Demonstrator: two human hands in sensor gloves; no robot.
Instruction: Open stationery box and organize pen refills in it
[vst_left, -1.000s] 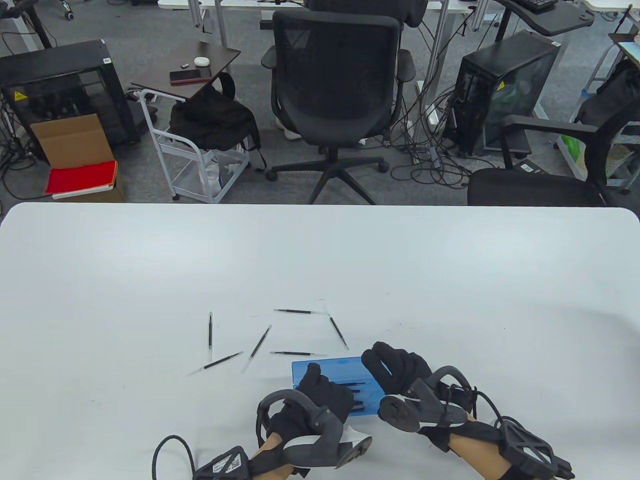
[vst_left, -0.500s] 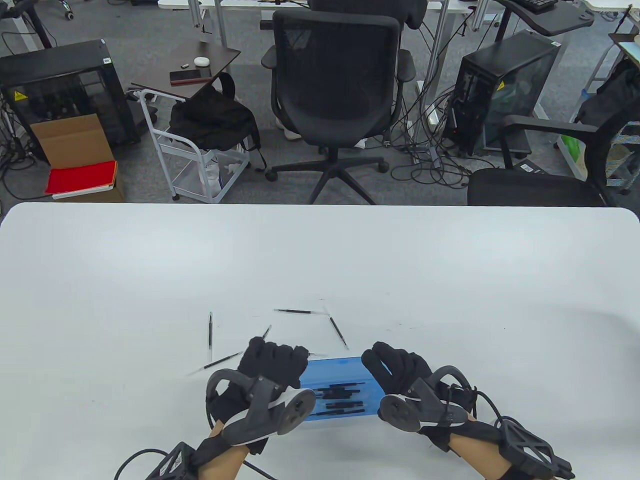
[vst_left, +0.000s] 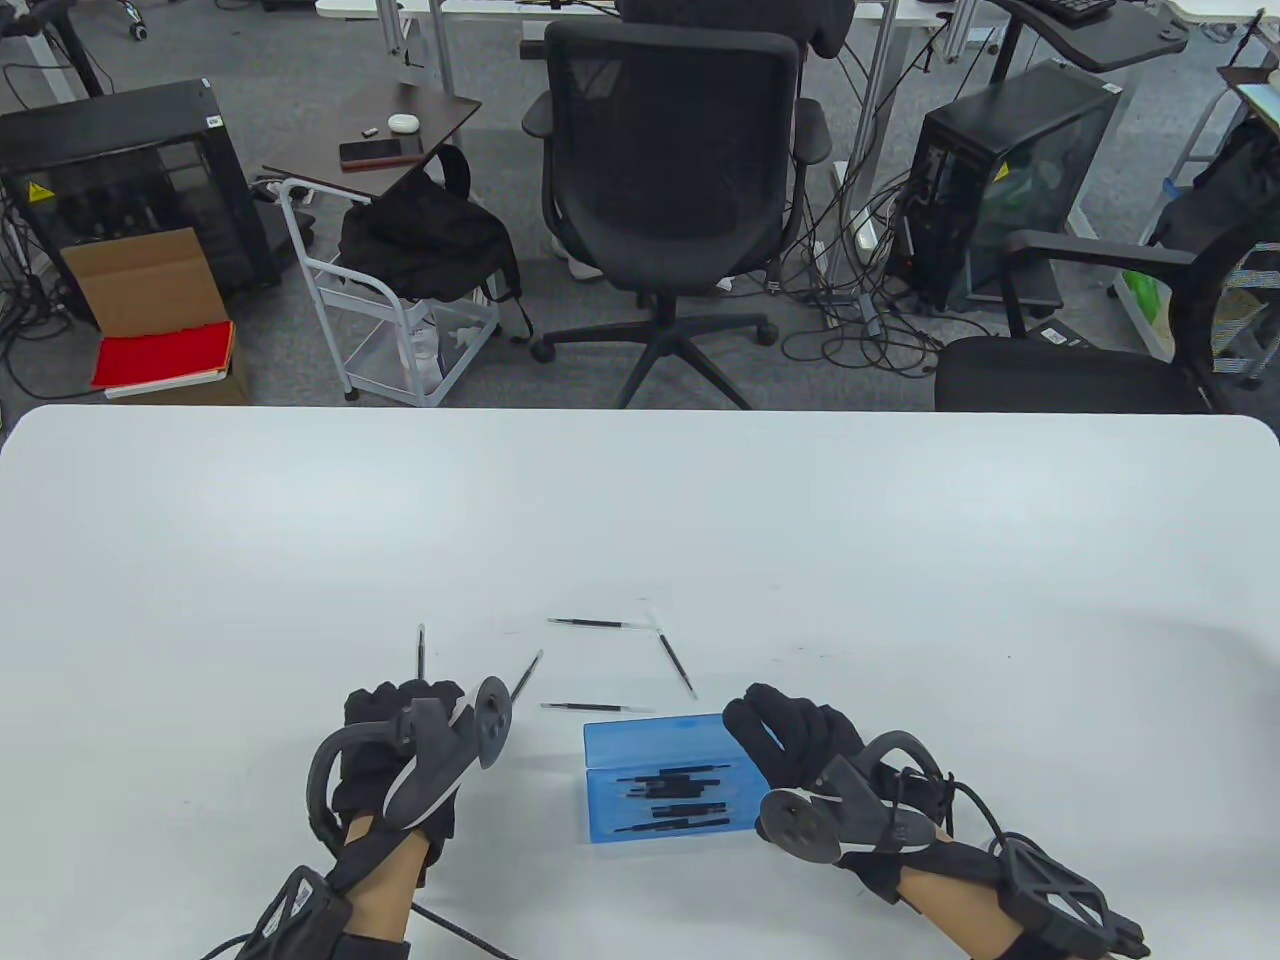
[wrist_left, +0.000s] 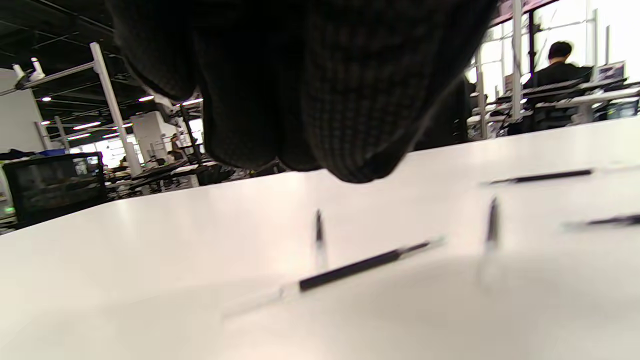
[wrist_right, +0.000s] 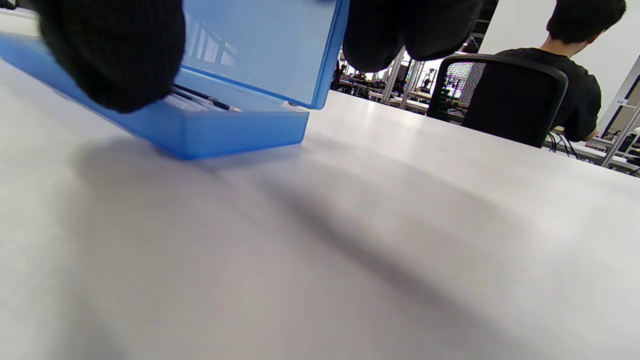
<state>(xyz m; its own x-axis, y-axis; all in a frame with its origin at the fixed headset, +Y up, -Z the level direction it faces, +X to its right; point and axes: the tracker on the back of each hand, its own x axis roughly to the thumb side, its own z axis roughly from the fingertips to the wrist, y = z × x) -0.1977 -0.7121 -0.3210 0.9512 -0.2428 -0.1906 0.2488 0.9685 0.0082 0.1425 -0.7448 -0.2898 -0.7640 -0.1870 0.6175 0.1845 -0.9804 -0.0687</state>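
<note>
Several pen refills (vst_left: 672, 785) are lying inside the blue stationery box (vst_left: 660, 775), which is sitting open on the white counter (vst_left: 640, 520) w/ its lid (wrist_right: 260, 47) standing up on the far side. Right hand (vst_left: 800, 745) is gripping the box's right end, thumb & fingers (wrist_right: 112, 55) curling round the lid edge and the tray. Left hand (vst_left: 395, 745) is hovering low over the counter, well left of the box; its fingers (wrist_left: 350, 100) are hanging loosely curled, holding nothing. One loose refill (wrist_left: 357, 267) is lying just below those fingertips; others (vst_left: 590, 623) are lying scattered beyond and to the right of them, btwn the left hand and the box's far side.
</note>
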